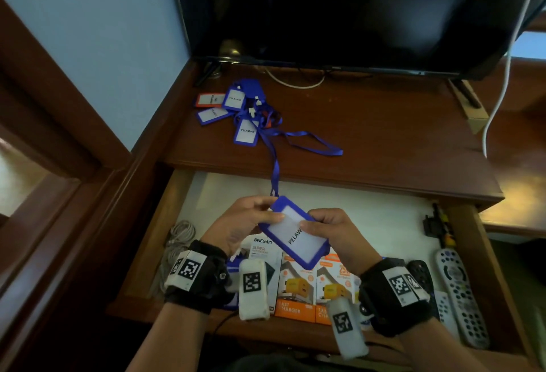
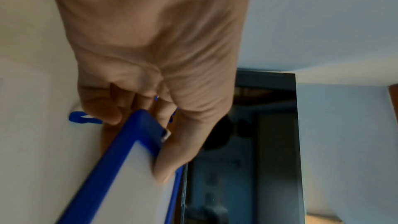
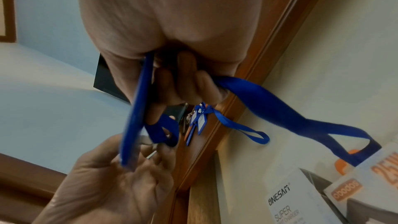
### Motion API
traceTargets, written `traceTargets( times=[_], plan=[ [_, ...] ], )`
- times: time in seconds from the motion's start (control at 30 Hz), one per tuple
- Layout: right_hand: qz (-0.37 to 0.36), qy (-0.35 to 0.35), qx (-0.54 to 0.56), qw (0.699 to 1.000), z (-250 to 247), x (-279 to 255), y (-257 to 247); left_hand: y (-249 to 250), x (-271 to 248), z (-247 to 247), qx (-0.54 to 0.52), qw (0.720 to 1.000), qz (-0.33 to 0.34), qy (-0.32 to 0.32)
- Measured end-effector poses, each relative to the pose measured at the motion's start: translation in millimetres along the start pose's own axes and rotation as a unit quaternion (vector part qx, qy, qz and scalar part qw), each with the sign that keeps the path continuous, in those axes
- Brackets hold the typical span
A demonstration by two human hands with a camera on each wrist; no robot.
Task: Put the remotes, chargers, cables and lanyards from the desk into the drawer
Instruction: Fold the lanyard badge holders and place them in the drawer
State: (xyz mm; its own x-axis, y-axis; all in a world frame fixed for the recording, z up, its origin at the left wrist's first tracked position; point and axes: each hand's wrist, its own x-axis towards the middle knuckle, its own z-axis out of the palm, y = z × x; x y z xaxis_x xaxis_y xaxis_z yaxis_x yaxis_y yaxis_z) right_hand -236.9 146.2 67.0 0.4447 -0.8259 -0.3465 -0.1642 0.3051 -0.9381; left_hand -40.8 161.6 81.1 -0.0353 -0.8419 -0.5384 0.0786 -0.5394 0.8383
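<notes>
Both hands hold a blue badge holder (image 1: 291,234) above the open drawer (image 1: 339,209). My left hand (image 1: 251,218) pinches its upper left corner, thumb on the white card face (image 2: 137,173). My right hand (image 1: 328,228) grips its right edge (image 3: 137,105), and a blue strap (image 3: 269,103) passes through its fingers. The holder's blue lanyard strap (image 1: 276,170) runs up over the desk edge to a pile of lanyards (image 1: 239,108) with several badge holders on the desk. Charger boxes (image 1: 298,286), two remotes (image 1: 461,291) and a grey coiled cable (image 1: 174,244) lie in the drawer.
A dark TV (image 1: 354,10) stands at the back of the wooden desk (image 1: 384,135), with a white cable (image 1: 502,81) hanging on the right. A small black item (image 1: 437,223) lies at the drawer's right side. The light blue wall (image 1: 88,31) is on the left.
</notes>
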Motion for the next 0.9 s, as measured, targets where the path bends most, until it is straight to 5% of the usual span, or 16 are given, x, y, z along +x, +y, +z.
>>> traceTargets(
  times=[0.17,0.4,0.5,0.6,0.77,0.9],
  plan=[
    [0.008,0.006,-0.007,1.000,5.1,1.3,-4.8,0.0,-1.5,-2.3,0.041,0.992,0.078,0.095],
    [0.003,0.023,-0.025,0.999,9.9,2.2,2.3,-3.0,-6.4,-3.9,0.267,0.942,0.132,0.157],
    [0.002,0.017,-0.032,0.999,8.4,0.5,5.8,-1.8,-8.0,-6.1,0.327,0.930,0.118,0.122],
    [-0.002,0.004,-0.037,0.999,6.7,0.8,4.3,2.0,-10.6,-11.0,0.318,0.945,0.077,0.028],
    [0.000,0.001,0.012,1.000,7.1,-0.8,-1.9,3.7,-16.2,-10.1,0.356,0.929,0.020,-0.102],
    [0.002,0.012,0.024,1.000,13.8,-0.3,-2.2,-5.0,-15.0,0.2,0.348,0.932,0.037,-0.096]
  ],
)
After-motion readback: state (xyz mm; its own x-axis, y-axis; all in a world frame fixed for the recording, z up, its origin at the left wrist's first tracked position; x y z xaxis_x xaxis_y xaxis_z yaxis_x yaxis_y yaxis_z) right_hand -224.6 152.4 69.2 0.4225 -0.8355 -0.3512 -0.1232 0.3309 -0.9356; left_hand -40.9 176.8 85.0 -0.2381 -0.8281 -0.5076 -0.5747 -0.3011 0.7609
